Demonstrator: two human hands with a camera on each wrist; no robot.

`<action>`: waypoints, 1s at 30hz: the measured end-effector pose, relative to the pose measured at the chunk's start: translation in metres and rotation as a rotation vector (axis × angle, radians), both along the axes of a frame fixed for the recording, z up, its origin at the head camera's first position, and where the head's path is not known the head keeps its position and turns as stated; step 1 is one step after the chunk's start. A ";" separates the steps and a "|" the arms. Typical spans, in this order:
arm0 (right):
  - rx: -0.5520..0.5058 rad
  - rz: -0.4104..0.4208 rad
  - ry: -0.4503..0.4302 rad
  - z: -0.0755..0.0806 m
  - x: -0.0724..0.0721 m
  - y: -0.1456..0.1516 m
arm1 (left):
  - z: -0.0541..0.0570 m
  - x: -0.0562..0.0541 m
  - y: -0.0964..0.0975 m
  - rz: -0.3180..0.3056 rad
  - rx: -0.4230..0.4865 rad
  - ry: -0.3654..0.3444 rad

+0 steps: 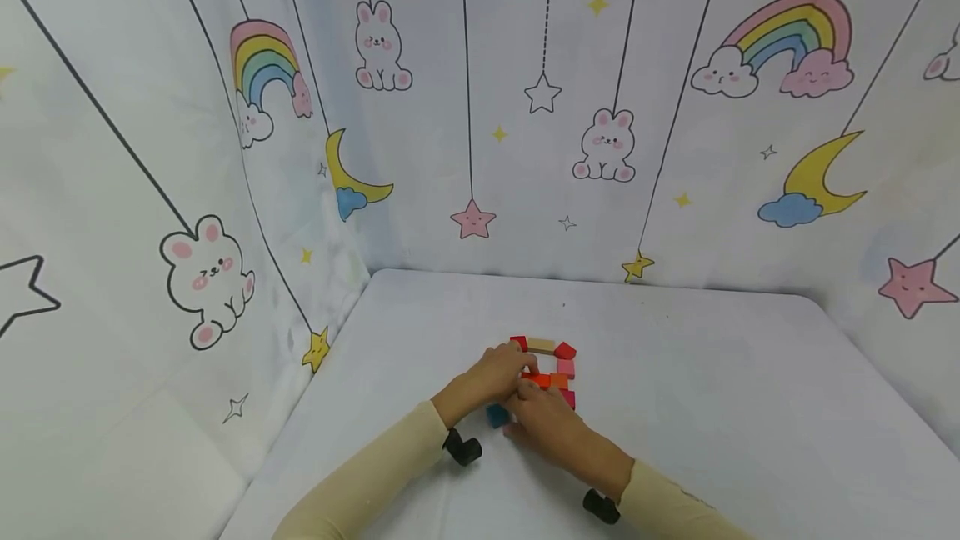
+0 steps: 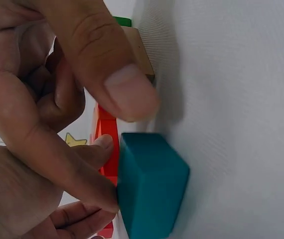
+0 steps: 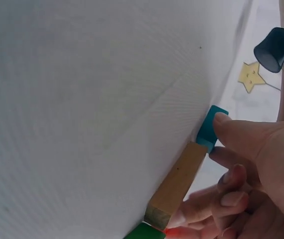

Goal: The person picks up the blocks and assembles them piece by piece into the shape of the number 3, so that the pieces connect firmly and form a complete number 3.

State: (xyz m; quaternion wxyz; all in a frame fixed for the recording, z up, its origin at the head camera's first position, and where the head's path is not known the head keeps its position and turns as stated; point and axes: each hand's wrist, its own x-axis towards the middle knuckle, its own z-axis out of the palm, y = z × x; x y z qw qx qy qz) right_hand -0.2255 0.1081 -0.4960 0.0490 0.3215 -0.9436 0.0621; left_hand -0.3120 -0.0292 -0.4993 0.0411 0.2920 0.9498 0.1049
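Observation:
In the head view my left hand [image 1: 498,372] arches over a red-orange block [image 1: 536,379] in a small block outline. The left wrist view has its thumb against a red block [image 2: 111,154], fingers toward the row's other end. Nearer the front edge is my right hand [image 1: 551,423], thumb and index finger spread beside a teal block [image 2: 152,184] at the outline's near-left corner. Its index fingertip [image 2: 109,199] meets the teal edge; its thumb [image 2: 132,94] stands just off it. A wooden block [image 3: 176,186] and a green block [image 3: 145,232] continue the near row, hidden by my right hand from above.
Along the far side lie a tan block [image 1: 541,345] and a red five-sided block [image 1: 565,350]. A pink block [image 1: 566,368], an orange block [image 1: 559,380] and a crimson block [image 1: 570,399] line the right. White cloth [image 1: 712,407] covers the table; printed curtains [image 1: 510,107] surround it.

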 end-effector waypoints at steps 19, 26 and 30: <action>-0.042 -0.070 -0.119 0.000 -0.006 0.006 | 0.001 -0.001 0.000 0.014 0.039 -0.046; -0.093 -0.090 -0.159 0.001 -0.007 0.009 | 0.001 -0.002 -0.001 0.009 0.040 -0.028; -0.099 -0.094 -0.153 0.001 -0.006 0.010 | 0.000 -0.002 -0.001 0.005 0.040 -0.024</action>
